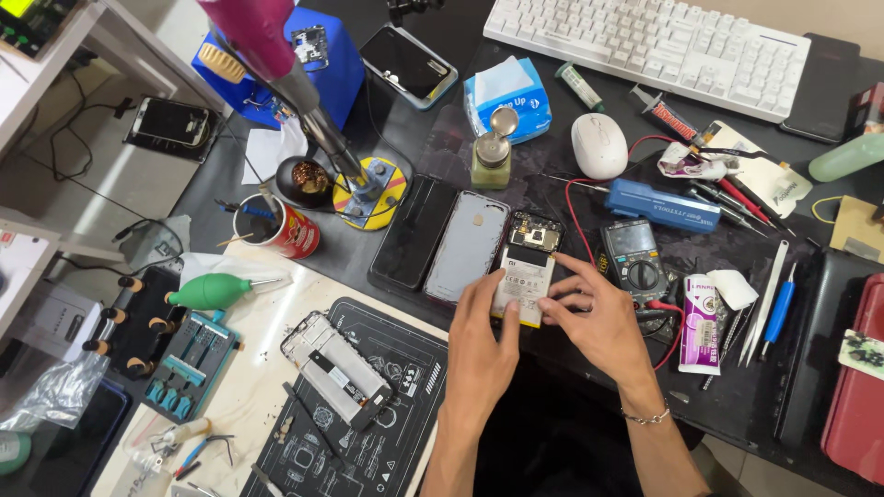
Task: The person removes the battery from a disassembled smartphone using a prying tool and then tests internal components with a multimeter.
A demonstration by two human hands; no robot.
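An opened phone (527, 267) with its white battery and circuit board showing lies on the dark table. My left hand (483, 342) grips its lower left edge. My right hand (599, 317) rests on its lower right side, fingers curled over the battery. Just left of it lie a grey back cover (466, 247) and a black screen panel (412, 232), side by side.
A multimeter (633, 260), blue tool (661, 204), white tube (702, 322), tweezers and screwdrivers lie to the right. A mouse (599, 145), a keyboard (649, 46) and a pump bottle (492, 152) sit behind. A black repair mat (405, 368) with a phone frame (336, 368) lies left.
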